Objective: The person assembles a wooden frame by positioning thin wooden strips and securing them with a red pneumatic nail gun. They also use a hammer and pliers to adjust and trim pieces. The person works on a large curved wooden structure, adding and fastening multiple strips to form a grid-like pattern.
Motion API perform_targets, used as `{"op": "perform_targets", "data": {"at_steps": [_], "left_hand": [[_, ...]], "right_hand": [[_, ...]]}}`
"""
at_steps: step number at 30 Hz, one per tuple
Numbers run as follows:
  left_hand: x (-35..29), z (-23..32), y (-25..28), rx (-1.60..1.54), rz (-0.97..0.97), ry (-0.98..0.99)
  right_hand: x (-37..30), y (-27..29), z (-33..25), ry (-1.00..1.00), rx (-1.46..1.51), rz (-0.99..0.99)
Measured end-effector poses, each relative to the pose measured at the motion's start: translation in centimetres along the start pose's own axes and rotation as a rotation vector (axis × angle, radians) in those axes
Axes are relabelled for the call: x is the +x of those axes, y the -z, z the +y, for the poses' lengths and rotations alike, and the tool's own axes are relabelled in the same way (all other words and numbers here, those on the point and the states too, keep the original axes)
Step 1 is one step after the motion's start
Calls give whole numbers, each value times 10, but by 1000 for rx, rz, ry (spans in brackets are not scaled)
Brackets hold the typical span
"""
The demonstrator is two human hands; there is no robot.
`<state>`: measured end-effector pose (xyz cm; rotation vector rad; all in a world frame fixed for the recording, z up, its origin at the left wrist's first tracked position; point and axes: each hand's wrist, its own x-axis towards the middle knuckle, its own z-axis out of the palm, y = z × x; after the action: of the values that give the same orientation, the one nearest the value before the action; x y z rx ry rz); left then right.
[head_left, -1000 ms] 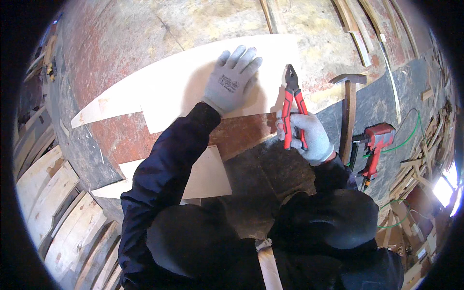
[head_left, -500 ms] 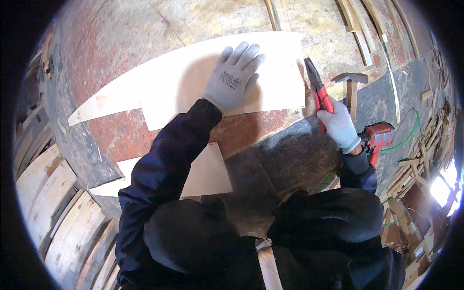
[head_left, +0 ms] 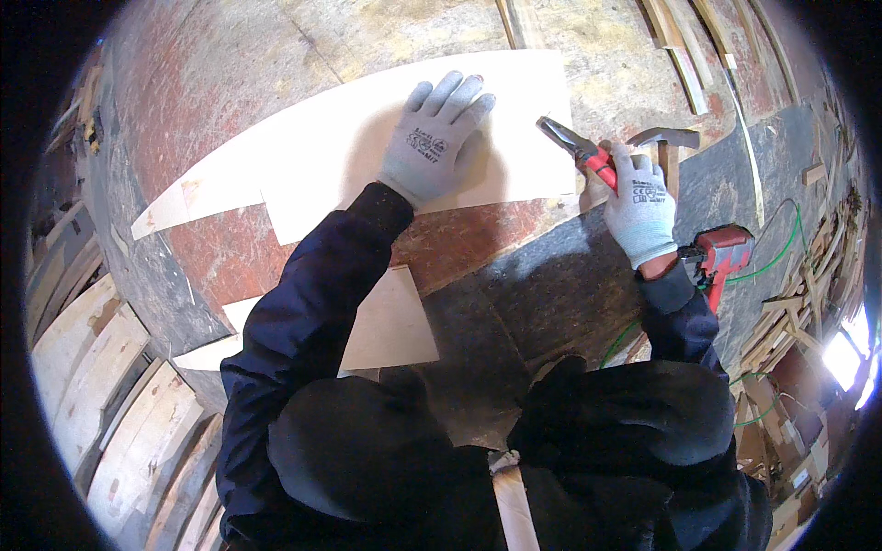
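Note:
A pale, curved wooden panel (head_left: pixel 312 138) lies on the worn floor ahead of me, its arched edge facing away. My left hand (head_left: pixel 435 138), in a grey work glove, rests flat on it with the fingers spread. Gripped in my gloved right hand (head_left: pixel 641 202) is a pair of red-handled pliers (head_left: pixel 584 151), whose dark jaws point up and left over the panel's right end. Just beyond that hand lies a claw hammer (head_left: pixel 668 140) with a wooden handle. A red and black nail gun (head_left: pixel 722 253) sits to the right of my right wrist.
Smaller pale panel pieces (head_left: pixel 397 321) lie under my left forearm. Curved boards (head_left: pixel 138 432) are stacked at the lower left. Wooden strips (head_left: pixel 687 78) lie at the far right, and scrap wood (head_left: pixel 781 321) is piled along the right side. A green hose (head_left: pixel 776 262) trails from the nail gun.
My right hand has turned over, swinging the pliers left so the jaws now reach over the panel's right end. The left hand stays on the panel.

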<state>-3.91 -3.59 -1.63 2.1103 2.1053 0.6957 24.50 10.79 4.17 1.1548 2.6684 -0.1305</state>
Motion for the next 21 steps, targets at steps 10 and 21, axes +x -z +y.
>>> {"op": "perform_targets", "data": {"at_steps": [10,21], "left_hand": [[1,-1,0,5,-25,4],[1,-3,-2,1,10,-15]], "right_hand": [[4,-10,7,-18,36,151],[13,-1,-1,137,-233,135]]}}
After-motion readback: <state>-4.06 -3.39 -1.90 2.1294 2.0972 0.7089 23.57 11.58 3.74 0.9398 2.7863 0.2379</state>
